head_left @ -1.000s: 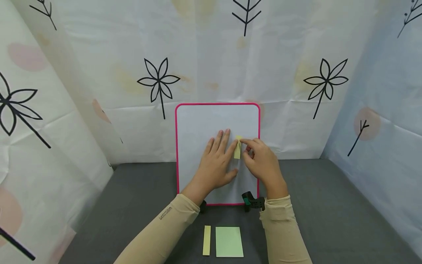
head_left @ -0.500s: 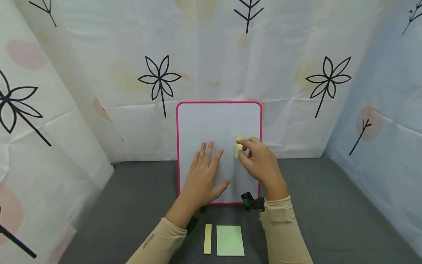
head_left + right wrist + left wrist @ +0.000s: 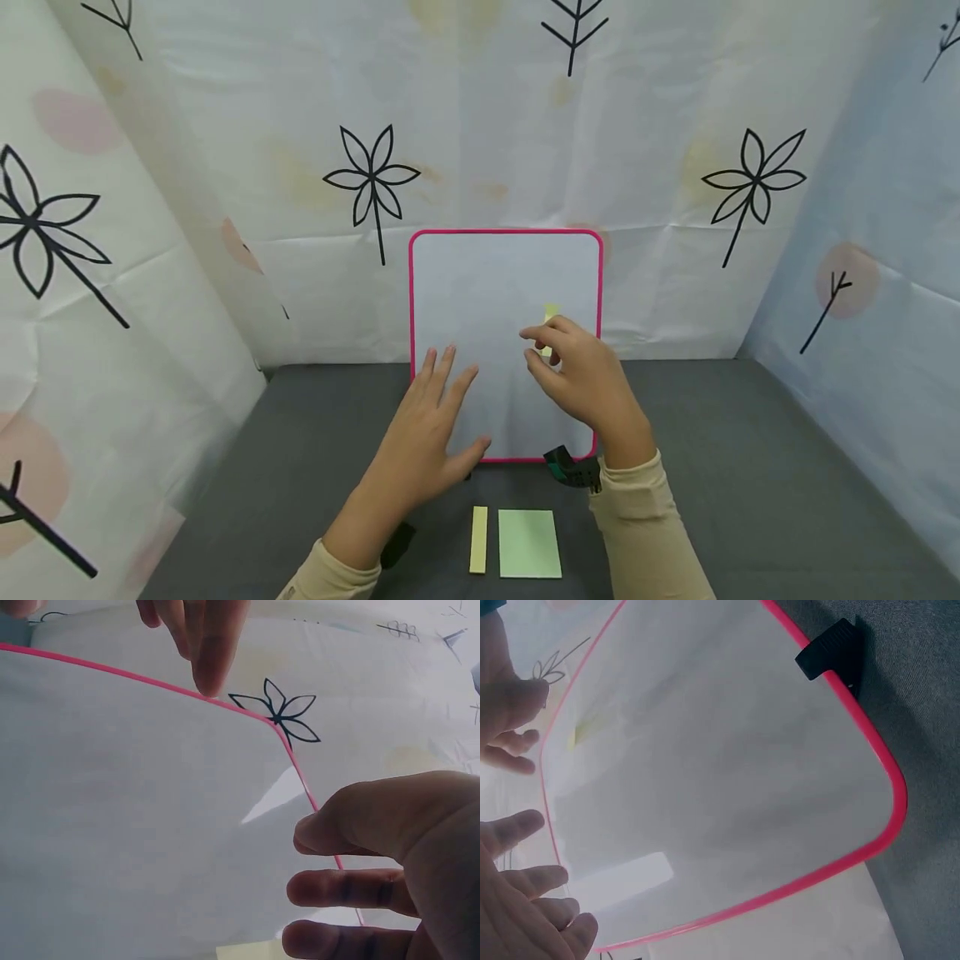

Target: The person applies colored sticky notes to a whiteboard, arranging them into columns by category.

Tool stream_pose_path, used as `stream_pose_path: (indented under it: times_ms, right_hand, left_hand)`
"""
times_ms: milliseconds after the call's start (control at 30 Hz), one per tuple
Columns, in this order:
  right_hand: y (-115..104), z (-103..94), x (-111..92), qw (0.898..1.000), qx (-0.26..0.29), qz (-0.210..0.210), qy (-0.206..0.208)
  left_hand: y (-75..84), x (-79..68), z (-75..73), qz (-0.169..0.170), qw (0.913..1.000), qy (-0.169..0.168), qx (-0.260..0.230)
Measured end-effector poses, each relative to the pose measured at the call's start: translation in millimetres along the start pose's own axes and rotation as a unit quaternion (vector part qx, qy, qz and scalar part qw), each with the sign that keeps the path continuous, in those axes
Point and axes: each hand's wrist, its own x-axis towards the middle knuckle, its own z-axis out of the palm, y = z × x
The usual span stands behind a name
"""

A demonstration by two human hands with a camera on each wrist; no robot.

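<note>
A white board with a pink rim (image 3: 487, 275) stands upright at the back of the table. On its right half sits a narrow yellow sticky note strip (image 3: 552, 309), partly hidden behind my right hand (image 3: 585, 379). That hand hovers before the board, thumb and index finger apart, nothing between them. Lower and to the left, my left hand (image 3: 412, 446) has its fingers spread in front of the board's lower left corner, holding nothing. The left wrist view shows the yellow strip (image 3: 573, 738) lifting a little from the board.
Near the front of the dark table lie a yellow sticky note strip (image 3: 478, 540) and a pale green sticky note pad (image 3: 529, 543). A black clip-like foot (image 3: 831, 649) grips the board's bottom rim. Patterned white cloth (image 3: 285, 150) hangs behind and at both sides.
My left hand has drawn away from the strip, down and to the left. My right hand has let go of the strip and backed off slightly; the strip stays on the board.
</note>
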Motion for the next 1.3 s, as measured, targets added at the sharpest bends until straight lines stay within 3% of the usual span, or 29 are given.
stream_pose_path:
  times_ms: [200, 400, 600, 833, 1067, 1300]
  right_hand:
    - [-13.4, -4.8, -3.8, 0.999, 0.002, -0.046, -0.01]
    - [-24.2, -6.4, -6.7, 0.998, -0.002, -0.066, -0.014]
    - [-29.1, -2.6, -9.5, 0.996, -0.004, -0.08, -0.032]
    - [-37.7, 7.7, -9.3, 0.99, -0.001, -0.134, -0.042]
    - [-48.8, 19.7, -15.7, 0.985, -0.011, -0.157, -0.068]
    - [-57.6, 27.9, -25.5, 0.98, -0.014, -0.174, -0.092]
  left_hand:
    - [-1.9, -12.3, -5.9, 0.02, 0.9994, 0.012, -0.023]
    - [-3.5, -24.1, -10.8, 0.016, 0.9989, 0.004, -0.043]
    - [-7.0, -29.4, -8.3, 0.03, 0.9978, -0.023, -0.054]
    - [-8.8, -31.7, -6.5, 0.04, 0.9954, -0.06, -0.063]
    - [-3.0, -32.9, -11.4, 0.044, 0.99, -0.118, -0.064]
    - [-0.2, -39.2, -8.5, 0.053, 0.9898, -0.111, -0.073]
